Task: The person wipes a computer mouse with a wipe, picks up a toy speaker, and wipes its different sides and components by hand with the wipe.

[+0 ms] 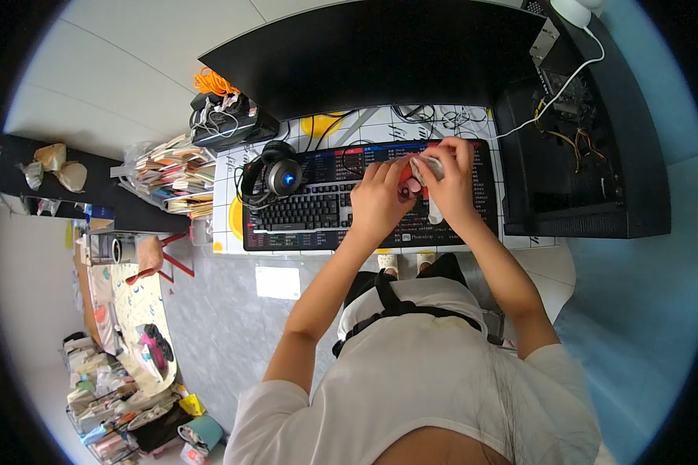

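My left hand (381, 200) is closed around a small red and pink object (414, 185), whose kind I cannot make out. Against its upper right side, my right hand (451, 180) pinches a crumpled greyish-white piece (429, 167), perhaps tissue or cloth. A white strip (434, 211) shows below the fingers, lying on or just above the mat; whether it joins the piece is unclear. Both hands meet over the dark printed desk mat (485, 198), right of the black and silver keyboard (302, 211). Fingers hide much of what is held.
A headset (283, 177) with a blue light rests by the keyboard's left end. Behind stands a wide black monitor (380, 58). An open computer case (582, 163) is on the right, crossed by a white cable (554, 99). Stacked papers (174, 174) stand left.
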Tool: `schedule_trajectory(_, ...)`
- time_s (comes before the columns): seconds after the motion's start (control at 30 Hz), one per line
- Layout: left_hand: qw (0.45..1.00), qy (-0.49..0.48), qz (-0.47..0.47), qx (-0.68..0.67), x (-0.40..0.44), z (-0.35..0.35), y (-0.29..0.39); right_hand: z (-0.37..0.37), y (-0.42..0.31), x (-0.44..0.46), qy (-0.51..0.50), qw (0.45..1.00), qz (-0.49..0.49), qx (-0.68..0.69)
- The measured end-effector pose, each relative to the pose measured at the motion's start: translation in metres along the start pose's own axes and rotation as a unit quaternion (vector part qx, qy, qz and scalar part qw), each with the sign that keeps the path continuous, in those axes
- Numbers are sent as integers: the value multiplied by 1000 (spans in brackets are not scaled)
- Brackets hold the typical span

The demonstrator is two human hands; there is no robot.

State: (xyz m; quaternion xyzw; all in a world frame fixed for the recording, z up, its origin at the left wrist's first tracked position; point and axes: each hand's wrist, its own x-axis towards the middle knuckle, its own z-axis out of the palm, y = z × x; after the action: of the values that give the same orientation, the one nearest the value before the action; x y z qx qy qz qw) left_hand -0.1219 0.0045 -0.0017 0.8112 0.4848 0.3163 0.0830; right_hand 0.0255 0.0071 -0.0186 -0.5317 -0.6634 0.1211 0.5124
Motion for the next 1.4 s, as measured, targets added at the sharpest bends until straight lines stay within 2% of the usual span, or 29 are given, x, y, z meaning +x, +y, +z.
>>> schedule_trajectory(0.03,1000,9,-3,-3,0,0,1,-2,1,0,-2,993,-81,-84)
schedule_trajectory(0.07,1000,8,-1,-3,1,-2,0,3,13,-7,-47,993,-96,-44)
schedule_trajectory(0.17,1000,-22,-4,-23,4,-7,-9,-4,15,-6,-90,986,-135,31)
schedule_trajectory(0.2,998,-48,2,-45,2,-8,-12,-12,11,-2,-123,985,-104,59)
schedule_trajectory(0.23,995,-75,7,-68,1,-8,-14,-15,11,-1,-124,985,-103,59)
schedule_trajectory(0.3,994,-79,11,-76,2,-9,-16,-18,14,4,-198,969,-137,61)
schedule_trajectory(0.47,991,-65,66,-97,3,-12,-16,-20,15,8,-180,963,-186,80)
schedule_trajectory(0.57,994,-52,60,-80,7,-16,-13,-18,16,8,-129,976,-143,98)
schedule_trajectory(0.63,993,-47,64,-82,9,-15,-14,-13,11,3,-69,988,-136,39)
schedule_trajectory(0.83,994,-37,73,-77,8,-21,-12,-14,5,-2,-54,991,-117,-44)
schedule_trajectory(0.93,993,-33,59,-101,5,-21,-9,-10,-1,-10,-26,999,-45,2)
schedule_trajectory(1.03,988,-41,57,-140,6,-22,-13,-12,-4,-5,-48,994,-92,33)
schedule_trajectory(1.17,984,-58,79,-150,6,-21,-13,-13,6,-8,-112,988,-57,87)
schedule_trajectory(1.2,984,-57,79,-150,5,-21,-14,-15,6,-9,-109,988,-19,106)
schedule_trajectory(1.33,984,-49,66,-157,3,-20,-9,-17,10,-12,-72,990,-11,119)
schedule_trajectory(1.4,986,-37,52,-153,4,-19,-9,-12,3,-13,-14,990,57,128)
